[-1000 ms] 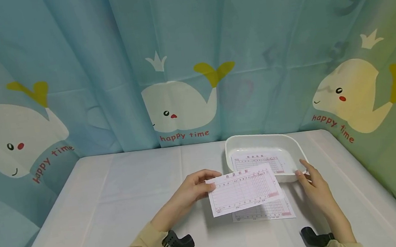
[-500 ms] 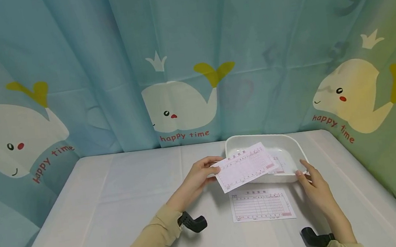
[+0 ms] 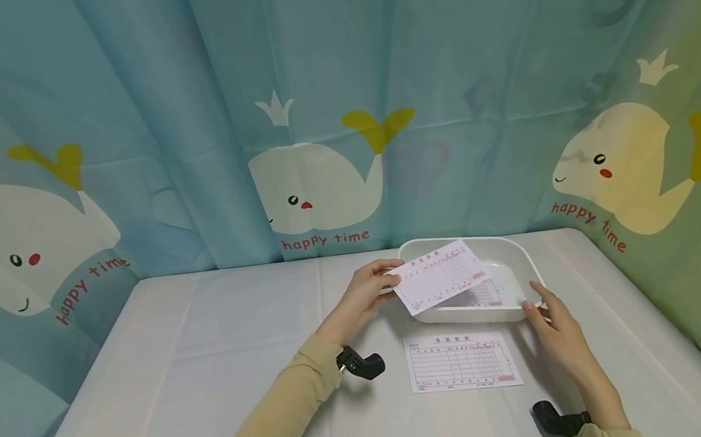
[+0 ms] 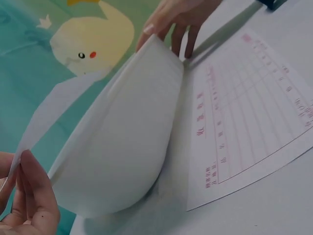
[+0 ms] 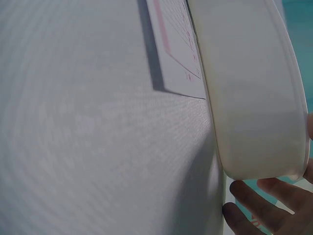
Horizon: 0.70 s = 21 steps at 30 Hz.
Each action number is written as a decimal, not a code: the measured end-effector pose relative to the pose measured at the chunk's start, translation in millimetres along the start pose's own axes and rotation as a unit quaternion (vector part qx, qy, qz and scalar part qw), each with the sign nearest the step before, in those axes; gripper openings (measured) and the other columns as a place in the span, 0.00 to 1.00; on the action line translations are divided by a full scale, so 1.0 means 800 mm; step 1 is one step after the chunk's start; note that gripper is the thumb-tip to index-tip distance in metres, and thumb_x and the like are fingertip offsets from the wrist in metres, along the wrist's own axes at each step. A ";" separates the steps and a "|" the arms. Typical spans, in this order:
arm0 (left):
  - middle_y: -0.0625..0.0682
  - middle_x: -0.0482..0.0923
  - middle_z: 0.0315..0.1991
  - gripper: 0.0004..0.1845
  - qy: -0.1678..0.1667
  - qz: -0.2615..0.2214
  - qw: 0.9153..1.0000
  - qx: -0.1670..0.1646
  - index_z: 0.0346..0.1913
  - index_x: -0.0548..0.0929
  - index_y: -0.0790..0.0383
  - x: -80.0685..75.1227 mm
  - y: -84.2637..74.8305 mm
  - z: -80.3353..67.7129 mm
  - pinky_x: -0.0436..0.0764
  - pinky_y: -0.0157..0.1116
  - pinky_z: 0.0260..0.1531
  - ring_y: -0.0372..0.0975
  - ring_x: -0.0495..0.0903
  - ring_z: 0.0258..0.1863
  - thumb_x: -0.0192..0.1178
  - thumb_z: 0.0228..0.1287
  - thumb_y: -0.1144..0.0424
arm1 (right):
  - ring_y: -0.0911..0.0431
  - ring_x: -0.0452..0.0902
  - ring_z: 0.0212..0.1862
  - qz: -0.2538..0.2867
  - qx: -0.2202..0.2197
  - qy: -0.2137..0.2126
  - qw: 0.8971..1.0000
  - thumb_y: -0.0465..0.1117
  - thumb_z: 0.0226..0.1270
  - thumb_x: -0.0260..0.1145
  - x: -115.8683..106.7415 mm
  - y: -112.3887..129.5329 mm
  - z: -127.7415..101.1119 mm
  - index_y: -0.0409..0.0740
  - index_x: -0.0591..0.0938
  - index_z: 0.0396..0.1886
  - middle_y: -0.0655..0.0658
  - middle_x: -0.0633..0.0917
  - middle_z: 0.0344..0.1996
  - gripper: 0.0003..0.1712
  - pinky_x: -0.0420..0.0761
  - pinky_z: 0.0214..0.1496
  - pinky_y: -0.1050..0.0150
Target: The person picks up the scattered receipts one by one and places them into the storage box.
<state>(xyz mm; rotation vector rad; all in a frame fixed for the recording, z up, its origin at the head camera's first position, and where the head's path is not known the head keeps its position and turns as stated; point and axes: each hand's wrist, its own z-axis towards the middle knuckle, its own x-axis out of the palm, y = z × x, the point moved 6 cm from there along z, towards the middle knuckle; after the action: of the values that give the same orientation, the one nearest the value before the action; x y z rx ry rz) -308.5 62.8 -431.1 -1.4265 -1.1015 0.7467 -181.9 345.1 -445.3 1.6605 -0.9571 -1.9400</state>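
Note:
My left hand (image 3: 385,281) pinches the left edge of a pink printed form (image 3: 439,272) and holds it tilted over a white plastic tray (image 3: 466,318). A second form (image 3: 486,294) lies inside the tray, partly covered by the held one. A third form (image 3: 461,362) lies flat on the table in front of the tray. My right hand (image 3: 531,298) grips the tray's front right corner. In the left wrist view the tray wall (image 4: 122,147) fills the middle, with the held sheet (image 4: 54,105) above it. The right wrist view shows my fingers (image 5: 264,208) under the tray rim (image 5: 249,98).
The table (image 3: 210,350) has a pale cloth. A blue curtain with whale prints (image 3: 314,186) hangs close behind it and along both sides. Black wrist camera mounts (image 3: 362,363) sit by each wrist.
My left hand has carried the pink form away from above the sheet on the table, back and up over the tray. My right hand has stayed on the tray corner.

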 end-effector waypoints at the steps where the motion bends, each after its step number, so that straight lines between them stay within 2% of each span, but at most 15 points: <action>1: 0.56 0.78 0.52 0.20 -0.002 -0.001 1.000 0.000 0.59 0.77 0.64 0.001 0.000 0.002 0.79 0.40 0.49 0.36 0.77 0.39 0.55 0.63 0.73 | 0.26 0.60 0.65 0.000 0.000 0.000 1.000 0.54 0.77 0.45 0.000 0.000 0.000 0.40 0.50 0.76 0.24 0.53 0.72 0.37 0.63 0.63 0.30; 5: 0.56 0.78 0.50 0.20 -0.011 -0.005 1.000 0.001 0.59 0.77 0.65 0.003 -0.001 0.010 0.79 0.39 0.49 0.36 0.76 0.38 0.55 0.63 0.74 | 0.25 0.59 0.65 -0.002 0.000 0.002 1.000 0.54 0.77 0.45 0.001 0.000 0.001 0.40 0.50 0.76 0.24 0.53 0.71 0.37 0.63 0.62 0.30; 12: 0.55 0.78 0.47 0.20 -0.021 0.010 1.000 0.011 0.57 0.79 0.66 0.008 -0.008 0.020 0.79 0.31 0.39 0.37 0.76 0.37 0.56 0.61 0.74 | 0.25 0.59 0.66 -0.002 0.003 0.005 1.000 0.53 0.77 0.46 0.000 0.001 0.000 0.40 0.49 0.76 0.24 0.53 0.72 0.37 0.63 0.63 0.30; 21: 0.53 0.78 0.44 0.18 -0.008 0.044 0.999 0.002 0.55 0.80 0.66 0.019 -0.021 0.033 0.79 0.31 0.39 0.37 0.75 0.37 0.57 0.61 0.73 | 0.25 0.61 0.65 0.000 -0.005 -0.001 1.000 0.53 0.77 0.45 -0.001 0.003 0.000 0.40 0.50 0.76 0.24 0.54 0.71 0.37 0.64 0.62 0.30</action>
<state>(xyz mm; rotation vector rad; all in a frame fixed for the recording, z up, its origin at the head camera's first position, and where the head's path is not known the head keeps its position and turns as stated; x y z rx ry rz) -330.7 85.6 -417.3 -1.4759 -1.0534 0.8243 -181.6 344.3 -443.0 1.6536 -0.9456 -1.9445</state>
